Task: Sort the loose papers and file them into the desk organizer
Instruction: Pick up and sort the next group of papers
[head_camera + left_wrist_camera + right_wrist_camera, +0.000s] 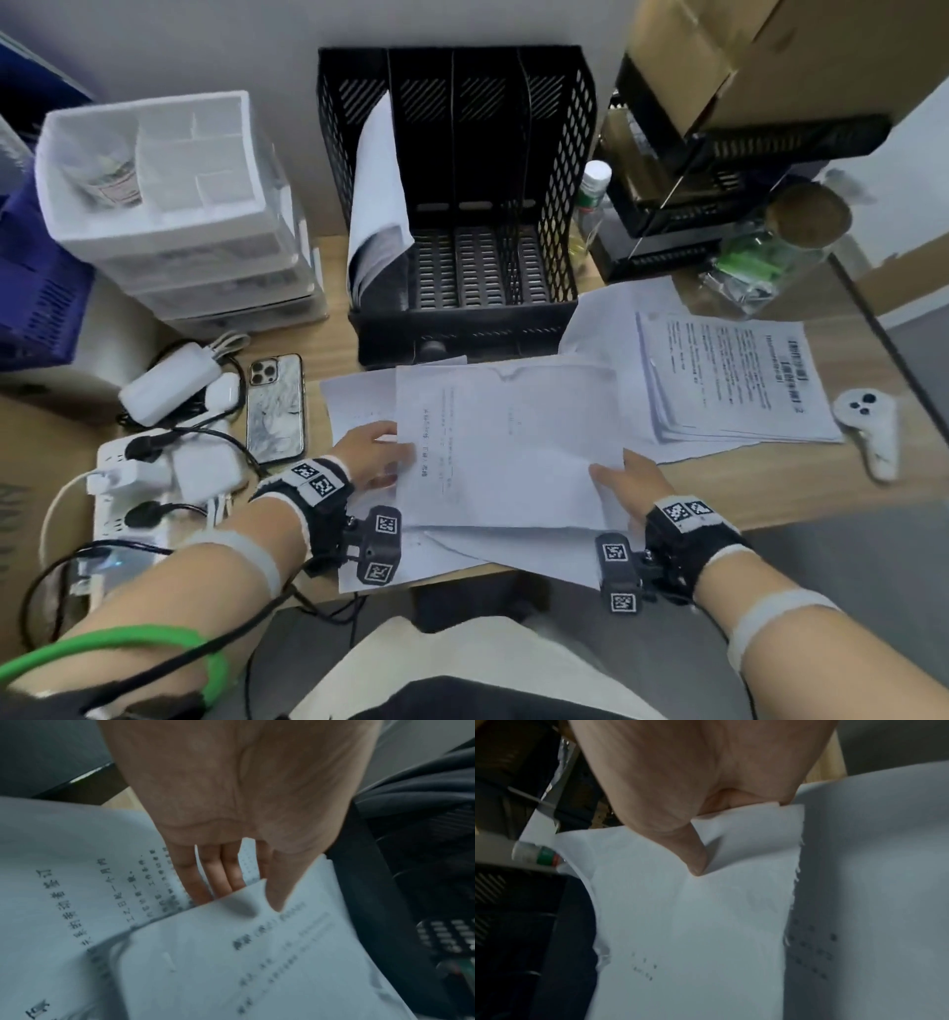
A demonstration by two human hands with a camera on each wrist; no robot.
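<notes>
Both hands hold one sheaf of white printed papers just above the desk's front. My left hand pinches its left edge, thumb on top and fingers slipped under. My right hand pinches the lower right corner, thumb pressed on the sheet. More loose sheets lie beneath. A second stack lies at the right. The black mesh desk organizer stands behind, with paper curled in its leftmost slot and the other slots bare.
A phone, chargers and a power strip with cables crowd the left. White drawers stand at back left. A white controller lies at the right edge; a bottle, a jar and black trays sit at back right.
</notes>
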